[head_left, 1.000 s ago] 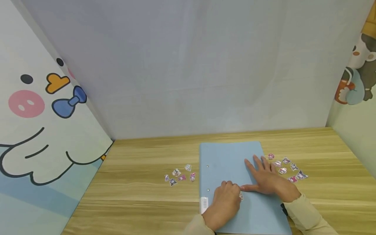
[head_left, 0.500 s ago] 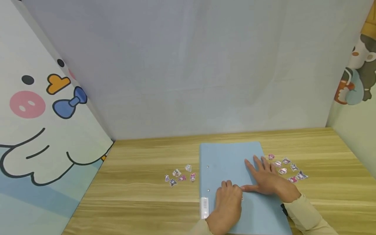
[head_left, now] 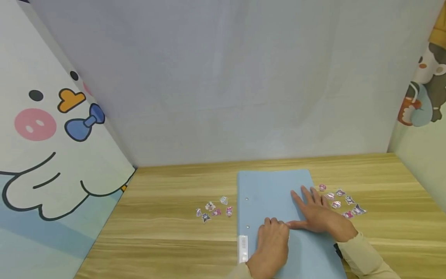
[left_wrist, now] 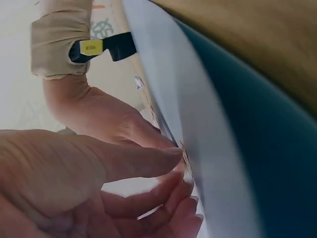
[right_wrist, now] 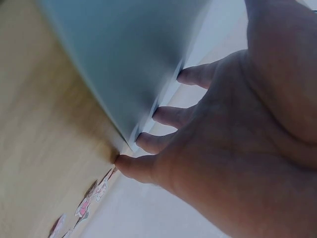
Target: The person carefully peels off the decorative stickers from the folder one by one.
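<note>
A light blue folder (head_left: 275, 190) lies flat on the table. My left hand (head_left: 272, 246) is over its lower middle with curled fingers. In the left wrist view, the left thumb and fingertips come together at the edge of a small sticker (left_wrist: 186, 161) against the folder; most of this sticker is hidden behind the hand. My right hand (head_left: 318, 217) rests with spread, straight fingers on the folder's right side, its thumb pointing at the left fingertips. In the right wrist view, the little finger (right_wrist: 133, 168) reaches past the folder's edge onto the table.
Several cartoon stickers (head_left: 216, 212) lie on the wooden table (head_left: 167, 240) left of the folder. Several more stickers (head_left: 349, 200) lie to its right, close to my right hand. A white barcode label (head_left: 242, 248) is at the folder's left edge. A pale cloth wall (head_left: 216, 85) stands behind.
My left hand has shifted slightly right and turned, covering the small sticker that showed beside its fingers earlier. The right hand stays in place.
</note>
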Demonstrator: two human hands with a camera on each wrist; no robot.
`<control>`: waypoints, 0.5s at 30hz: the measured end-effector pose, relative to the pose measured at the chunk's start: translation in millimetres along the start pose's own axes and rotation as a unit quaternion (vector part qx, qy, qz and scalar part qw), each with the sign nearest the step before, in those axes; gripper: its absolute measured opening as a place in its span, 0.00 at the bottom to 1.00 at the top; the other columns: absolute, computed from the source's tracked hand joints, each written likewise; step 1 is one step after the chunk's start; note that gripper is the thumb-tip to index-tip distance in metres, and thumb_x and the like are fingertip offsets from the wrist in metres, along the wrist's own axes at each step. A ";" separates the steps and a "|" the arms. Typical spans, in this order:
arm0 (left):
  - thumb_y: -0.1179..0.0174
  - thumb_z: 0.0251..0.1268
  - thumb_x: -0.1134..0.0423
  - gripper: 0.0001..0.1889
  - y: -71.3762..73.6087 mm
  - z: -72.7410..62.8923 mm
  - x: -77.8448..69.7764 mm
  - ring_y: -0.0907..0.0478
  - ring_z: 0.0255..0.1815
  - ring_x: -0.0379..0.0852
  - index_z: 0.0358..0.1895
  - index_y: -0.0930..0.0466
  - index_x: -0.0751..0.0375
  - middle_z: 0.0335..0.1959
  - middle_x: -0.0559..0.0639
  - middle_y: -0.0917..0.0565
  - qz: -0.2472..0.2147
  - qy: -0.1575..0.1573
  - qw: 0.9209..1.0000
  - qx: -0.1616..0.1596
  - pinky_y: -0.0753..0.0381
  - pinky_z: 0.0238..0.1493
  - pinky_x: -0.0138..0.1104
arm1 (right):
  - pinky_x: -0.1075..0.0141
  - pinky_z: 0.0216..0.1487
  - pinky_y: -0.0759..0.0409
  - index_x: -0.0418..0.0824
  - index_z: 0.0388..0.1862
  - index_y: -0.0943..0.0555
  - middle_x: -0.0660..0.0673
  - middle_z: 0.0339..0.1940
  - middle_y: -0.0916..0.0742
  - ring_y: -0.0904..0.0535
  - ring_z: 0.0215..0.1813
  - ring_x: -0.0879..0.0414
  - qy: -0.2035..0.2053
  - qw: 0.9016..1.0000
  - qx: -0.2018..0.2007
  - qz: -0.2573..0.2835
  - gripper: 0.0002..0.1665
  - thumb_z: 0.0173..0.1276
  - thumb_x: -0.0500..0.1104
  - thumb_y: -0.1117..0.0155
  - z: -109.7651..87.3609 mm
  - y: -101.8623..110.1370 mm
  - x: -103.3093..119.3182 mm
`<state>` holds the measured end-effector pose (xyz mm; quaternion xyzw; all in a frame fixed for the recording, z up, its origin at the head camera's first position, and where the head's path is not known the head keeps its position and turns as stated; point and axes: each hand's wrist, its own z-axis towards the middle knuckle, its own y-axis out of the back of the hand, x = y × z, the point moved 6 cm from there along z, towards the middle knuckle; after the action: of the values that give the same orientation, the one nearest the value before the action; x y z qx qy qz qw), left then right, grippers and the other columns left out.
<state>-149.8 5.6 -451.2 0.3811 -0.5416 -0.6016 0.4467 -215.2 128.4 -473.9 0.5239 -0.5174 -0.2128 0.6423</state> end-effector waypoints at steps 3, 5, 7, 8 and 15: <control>0.22 0.51 0.61 0.12 -0.8 -1.1 1.1 0.29 0.30 0.42 0.33 0.16 0.57 0.28 0.48 0.24 0.001 0.013 1.000 -0.006 0.26 0.28 0.31 | 0.20 0.66 0.54 0.26 0.78 0.41 0.16 0.76 0.45 0.55 0.74 0.14 -0.001 1.000 0.002 0.000 0.60 0.64 0.63 0.26 -0.4 0.2 0.9; 0.22 0.53 0.59 0.12 -0.5 -1.6 1.9 0.29 0.30 0.43 0.33 0.17 0.56 0.28 0.48 0.24 0.000 0.016 1.000 -0.014 0.26 0.28 0.32 | 0.21 0.66 0.54 0.27 0.78 0.41 0.16 0.76 0.45 0.55 0.74 0.14 -0.003 1.000 0.003 -0.003 0.60 0.64 0.64 0.27 -0.6 0.7 1.1; 0.23 0.55 0.56 0.12 -0.6 -2.0 1.7 0.29 0.30 0.43 0.33 0.16 0.56 0.28 0.48 0.24 -0.006 0.011 1.000 -0.011 0.26 0.28 0.32 | 0.21 0.66 0.53 0.27 0.78 0.41 0.16 0.76 0.45 0.54 0.74 0.14 -0.004 1.000 0.003 -0.005 0.60 0.64 0.64 0.27 -1.0 1.3 1.0; 0.23 0.56 0.55 0.12 -0.7 -2.1 1.4 0.29 0.31 0.43 0.33 0.16 0.57 0.29 0.48 0.24 -0.007 0.009 1.000 -0.008 0.26 0.28 0.32 | 0.20 0.65 0.54 0.27 0.78 0.41 0.16 0.76 0.45 0.54 0.74 0.14 -0.004 1.000 0.002 -0.005 0.60 0.64 0.64 0.27 -1.2 1.5 0.8; 0.25 0.59 0.51 0.11 0.1 -3.9 -2.5 0.29 0.32 0.42 0.35 0.11 0.54 0.29 0.47 0.24 0.004 0.006 1.000 0.006 0.26 0.29 0.31 | 0.20 0.66 0.54 0.26 0.78 0.41 0.16 0.76 0.45 0.55 0.74 0.14 -0.002 1.000 0.002 -0.005 0.61 0.63 0.64 0.27 -0.5 1.5 0.7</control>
<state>-145.4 6.8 -451.6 0.3854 -0.5440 -0.5945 0.4497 -214.9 128.6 -472.2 0.5273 -0.5165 -0.2158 0.6392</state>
